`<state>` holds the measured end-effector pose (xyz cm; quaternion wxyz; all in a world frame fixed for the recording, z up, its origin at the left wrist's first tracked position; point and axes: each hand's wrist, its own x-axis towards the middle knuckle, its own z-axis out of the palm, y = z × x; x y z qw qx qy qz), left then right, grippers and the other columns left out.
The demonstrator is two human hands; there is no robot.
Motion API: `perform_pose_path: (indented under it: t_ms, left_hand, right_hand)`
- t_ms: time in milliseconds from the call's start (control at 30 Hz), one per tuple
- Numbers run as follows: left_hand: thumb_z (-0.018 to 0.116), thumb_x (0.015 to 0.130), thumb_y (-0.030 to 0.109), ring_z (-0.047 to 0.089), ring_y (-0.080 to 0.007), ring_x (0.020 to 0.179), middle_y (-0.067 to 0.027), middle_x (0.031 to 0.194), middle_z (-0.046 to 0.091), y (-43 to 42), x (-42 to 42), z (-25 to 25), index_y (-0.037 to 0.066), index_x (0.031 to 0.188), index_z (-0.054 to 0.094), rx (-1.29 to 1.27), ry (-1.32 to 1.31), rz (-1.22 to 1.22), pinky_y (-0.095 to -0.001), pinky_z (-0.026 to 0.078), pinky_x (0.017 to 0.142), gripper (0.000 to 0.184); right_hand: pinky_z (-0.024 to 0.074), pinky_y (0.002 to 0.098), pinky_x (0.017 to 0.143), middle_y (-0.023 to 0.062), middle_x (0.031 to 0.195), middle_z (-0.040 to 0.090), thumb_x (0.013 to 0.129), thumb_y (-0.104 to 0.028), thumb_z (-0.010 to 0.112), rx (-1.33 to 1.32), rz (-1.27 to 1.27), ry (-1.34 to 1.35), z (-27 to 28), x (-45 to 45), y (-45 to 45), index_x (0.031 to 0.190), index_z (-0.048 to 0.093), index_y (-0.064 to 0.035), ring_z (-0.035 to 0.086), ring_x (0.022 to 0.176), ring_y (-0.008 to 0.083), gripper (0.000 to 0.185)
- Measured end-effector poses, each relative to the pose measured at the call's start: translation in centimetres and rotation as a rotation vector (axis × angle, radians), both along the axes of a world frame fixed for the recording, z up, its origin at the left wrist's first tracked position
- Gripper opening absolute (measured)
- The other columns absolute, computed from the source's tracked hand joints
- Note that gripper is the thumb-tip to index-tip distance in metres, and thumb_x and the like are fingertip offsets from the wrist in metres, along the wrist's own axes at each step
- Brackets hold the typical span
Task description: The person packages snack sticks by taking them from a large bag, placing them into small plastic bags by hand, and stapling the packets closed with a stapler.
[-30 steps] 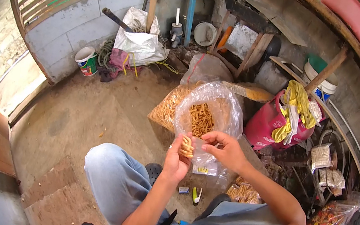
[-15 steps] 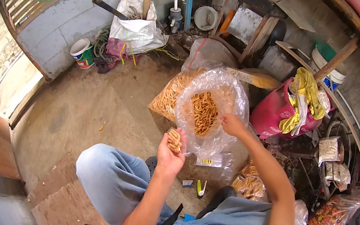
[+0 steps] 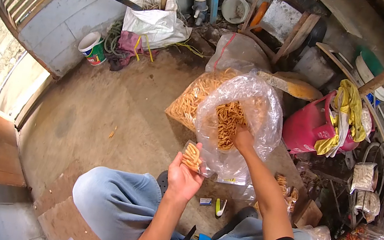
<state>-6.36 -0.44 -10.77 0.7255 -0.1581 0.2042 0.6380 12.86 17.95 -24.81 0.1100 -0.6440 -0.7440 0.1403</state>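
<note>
In my left hand lies a small clear packet with several pale brown snack sticks inside; the fingers are curled round it. My right hand reaches into a large open clear plastic bag, at the edge of the brown curly snacks. Its fingertips are hidden among the snacks, so what they hold cannot be made out. Behind the open bag stands another bag full of paler snacks. A stapler with a green side and a small blue box lie on the floor between my feet.
A red tub with yellow cloths stands at the right. Filled snack packets lie beside my right knee. A white sack and a paint bucket are by the back wall. A wooden board is at lower left.
My right hand has moved away from the small packet, down into the large open bag among the snacks. My left hand has kept the packet, now tilted flatter. The view has shifted.
</note>
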Motion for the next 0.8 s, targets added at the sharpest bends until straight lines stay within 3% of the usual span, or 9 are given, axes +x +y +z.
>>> perform_pose_path:
  t_ms: [167, 300, 400, 500, 567, 667, 800]
  left_hand:
    - [0.023, 0.101, 0.036, 0.059, -0.0163, 0.083, -0.0008, 0.13, 0.056, 0.2, -0.2, 0.2, 0.011, 0.127, 0.049, 0.014, 0.005, 0.012, -0.0353, 0.048, 0.072, 0.044]
    - [0.023, 0.101, 0.035, 0.06, -0.0172, 0.081, -0.0013, 0.132, 0.055, 0.3, -0.1, 0.4, 0.012, 0.129, 0.047, -0.023, 0.011, 0.017, -0.0364, 0.046, 0.071, 0.043]
    - [0.024, 0.102, 0.034, 0.06, -0.0172, 0.081, -0.0011, 0.132, 0.055, 0.2, -0.2, 0.1, 0.012, 0.129, 0.046, 0.018, 0.006, 0.015, -0.0363, 0.046, 0.07, 0.042]
    - [0.024, 0.101, 0.034, 0.06, -0.0171, 0.081, -0.0009, 0.133, 0.055, 0.3, -0.3, 0.1, 0.012, 0.129, 0.046, -0.006, 0.003, 0.026, -0.0364, 0.046, 0.07, 0.041]
    - [0.025, 0.101, 0.034, 0.06, -0.0171, 0.081, -0.001, 0.133, 0.055, 0.3, -0.3, 0.3, 0.012, 0.13, 0.046, -0.003, 0.005, 0.028, -0.0366, 0.046, 0.07, 0.042]
    - [0.025, 0.101, 0.034, 0.06, -0.0172, 0.082, -0.0012, 0.132, 0.055, 0.1, -0.3, 0.3, 0.011, 0.13, 0.046, 0.01, -0.009, 0.018, -0.0366, 0.047, 0.071, 0.042]
    - [0.025, 0.101, 0.034, 0.06, -0.0177, 0.085, -0.0013, 0.132, 0.055, 0.0, -0.3, 0.5, 0.009, 0.131, 0.046, 0.026, -0.036, -0.013, -0.0367, 0.048, 0.074, 0.045]
  right_hand:
    - [0.0497, 0.0432, 0.083, 0.0159, 0.106, 0.063, 0.073, -0.013, 0.06, -0.065, 0.201, -0.039, -3.0, 0.9, 0.9, 0.114, 0.059, -0.0094, 0.061, 0.097, 0.035, 0.041]
    - [0.0501, 0.0428, 0.082, 0.0151, 0.098, 0.065, 0.072, -0.01, 0.059, -0.142, 0.219, -0.063, -1.3, 1.0, 1.3, 0.113, 0.06, -0.0105, 0.062, 0.095, 0.0344, 0.041]
    - [0.0507, 0.0415, 0.078, 0.0157, 0.095, 0.066, 0.073, -0.007, 0.057, -0.165, 0.27, 0.067, -0.3, 1.8, 2.0, 0.112, 0.061, -0.0103, 0.063, 0.093, 0.0339, 0.039]
    - [0.0501, 0.0406, 0.076, 0.0172, 0.095, 0.067, 0.076, -0.007, 0.056, -0.27, 0.187, 0.133, -0.5, 2.7, 2.5, 0.105, 0.064, -0.0082, 0.063, 0.089, 0.0336, 0.031]
    - [0.0492, 0.0408, 0.072, 0.0186, 0.09, 0.067, 0.077, -0.008, 0.058, -0.211, 0.273, 0.267, -1.5, 3.4, 2.8, 0.094, 0.067, -0.0052, 0.064, 0.084, 0.0328, 0.02]
    - [0.0502, 0.0421, 0.074, 0.0202, 0.085, 0.066, 0.075, -0.005, 0.058, -0.271, 0.358, 0.17, 0.2, 3.1, 1.8, 0.083, 0.067, -0.0029, 0.064, 0.082, 0.0369, 0.012]
    - [0.0509, 0.0433, 0.074, 0.0197, 0.085, 0.066, 0.078, -0.01, 0.057, -0.185, 0.437, 0.066, -1.4, 2.7, 0.6, 0.084, 0.068, -0.0046, 0.064, 0.083, 0.0365, 0.013]
